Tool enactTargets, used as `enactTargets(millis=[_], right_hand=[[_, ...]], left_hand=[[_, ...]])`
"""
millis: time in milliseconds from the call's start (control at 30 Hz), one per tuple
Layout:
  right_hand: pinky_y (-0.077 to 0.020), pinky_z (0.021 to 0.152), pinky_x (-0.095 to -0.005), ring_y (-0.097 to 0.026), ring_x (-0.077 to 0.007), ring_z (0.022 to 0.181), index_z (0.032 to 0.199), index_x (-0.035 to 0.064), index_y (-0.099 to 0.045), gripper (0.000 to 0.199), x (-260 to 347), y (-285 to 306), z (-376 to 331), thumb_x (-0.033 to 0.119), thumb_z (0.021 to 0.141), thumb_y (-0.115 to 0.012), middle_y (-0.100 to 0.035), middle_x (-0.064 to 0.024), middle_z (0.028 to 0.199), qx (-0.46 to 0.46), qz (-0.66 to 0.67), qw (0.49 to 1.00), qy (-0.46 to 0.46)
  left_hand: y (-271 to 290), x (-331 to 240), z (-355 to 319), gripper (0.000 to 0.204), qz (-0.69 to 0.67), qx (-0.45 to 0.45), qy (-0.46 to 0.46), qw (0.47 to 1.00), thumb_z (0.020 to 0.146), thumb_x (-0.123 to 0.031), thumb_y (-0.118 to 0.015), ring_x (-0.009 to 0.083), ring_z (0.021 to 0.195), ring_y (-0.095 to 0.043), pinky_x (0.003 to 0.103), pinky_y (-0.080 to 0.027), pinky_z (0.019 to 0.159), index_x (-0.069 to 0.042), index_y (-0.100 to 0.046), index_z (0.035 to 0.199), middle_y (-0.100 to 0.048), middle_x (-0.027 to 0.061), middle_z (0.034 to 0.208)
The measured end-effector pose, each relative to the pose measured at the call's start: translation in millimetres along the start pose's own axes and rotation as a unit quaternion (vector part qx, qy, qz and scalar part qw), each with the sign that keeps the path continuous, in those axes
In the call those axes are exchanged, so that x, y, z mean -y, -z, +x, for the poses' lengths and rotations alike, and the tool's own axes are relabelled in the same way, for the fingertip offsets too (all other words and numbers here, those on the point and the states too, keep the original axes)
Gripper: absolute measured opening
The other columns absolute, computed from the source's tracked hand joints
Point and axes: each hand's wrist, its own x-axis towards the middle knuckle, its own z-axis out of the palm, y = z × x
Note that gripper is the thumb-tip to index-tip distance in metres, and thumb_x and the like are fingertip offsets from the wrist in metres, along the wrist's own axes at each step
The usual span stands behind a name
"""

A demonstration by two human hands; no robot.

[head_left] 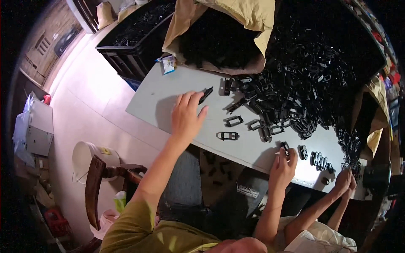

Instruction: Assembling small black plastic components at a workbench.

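My left hand (185, 116) is over the left part of the white table, its fingers bent around the near end of a slim black plastic part (206, 95). Lower right, near the front edge, my right hand (282, 170) pinches a small black plastic part (285, 147) between its fingers. Between the hands lie several black oblong plastic frames: one with a pale end (228, 136), another (233, 121) just beyond it. A large heap of black plastic parts (291, 92) covers the table's far right. Beside my right hand stands a row of black pieces (319, 160).
A co-worker's hands (345, 183) handle small parts at the right. An open brown paper sack (257, 55) stands at the back, beside a small packet (168, 64) and a black crate (126, 55). A wooden chair (96, 181) and white bucket (86, 158) stand to the left.
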Motion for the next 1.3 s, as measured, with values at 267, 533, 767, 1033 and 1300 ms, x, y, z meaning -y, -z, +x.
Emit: enactTargets(millis=[267,533,767,1033,1300], right_hand=[[-0.0444,0.075,-0.0375,-0.053,-0.0331,0.085,0.089,-0.0014,-0.060,0.012,-0.9,7.3,7.5,-0.002,0.077,-0.061,-0.052,-0.0151,0.092,0.050,0.129,0.989,-0.058],[-0.0482,0.069,-0.0335,-0.057,-0.0277,0.083,0.106,0.0028,-0.062,0.031,-11.2,9.3,16.7,-0.009,0.077,-0.056,-0.054,-0.0144,0.106,0.023,0.175,0.980,-0.093],[-0.0479,0.072,-0.0370,-0.056,-0.0292,0.085,0.103,0.0061,-0.067,0.031,-16.3,6.8,40.1,0.000,0.073,-0.063,-0.058,-0.0096,0.107,0.121,0.008,0.990,0.066],[-0.0468,0.068,-0.0346,-0.056,-0.0289,0.078,0.100,0.0020,-0.066,0.020,-15.4,12.6,29.3,0.003,0.081,-0.060,-0.056,-0.0109,0.090,0.135,0.099,0.986,-0.007],[-0.0456,0.062,-0.0319,-0.056,-0.0241,0.066,0.107,0.0029,-0.064,0.025,-23.9,18.8,29.5,0.006,0.083,-0.063,-0.056,-0.0126,0.090,0.147,0.166,0.971,-0.087]], left_hand=[[-18.8,21.5,6.2,0.025,-0.008,0.078,0.068,0.995,0.078,-0.013,-0.068,0.0250,0.084,-0.061,0.037,-0.049,0.072,-0.007,-0.065,0.102,-0.065,0.0074,0.092],[8.6,16.7,-17.2,0.025,-0.524,0.153,0.343,0.764,0.089,-0.008,-0.057,0.0067,0.072,-0.056,0.022,-0.047,0.068,-0.003,-0.062,0.113,-0.064,0.0033,0.094],[12.2,-30.9,-47.0,0.024,-0.555,0.311,0.280,0.719,0.088,-0.005,-0.057,0.0060,0.082,-0.053,0.020,-0.042,0.071,-0.001,-0.061,0.111,-0.061,0.0022,0.100],[8.7,-64.9,-64.7,0.027,-0.583,0.395,0.270,0.656,0.084,-0.008,-0.067,0.0031,0.079,-0.051,0.018,-0.041,0.069,0.000,-0.060,0.109,-0.061,0.0017,0.099],[3.8,-75.7,-76.8,0.029,-0.579,0.389,0.263,0.666,0.083,0.000,-0.066,0.0039,0.083,-0.053,0.019,-0.042,0.071,0.001,-0.059,0.111,-0.061,0.0032,0.102]])
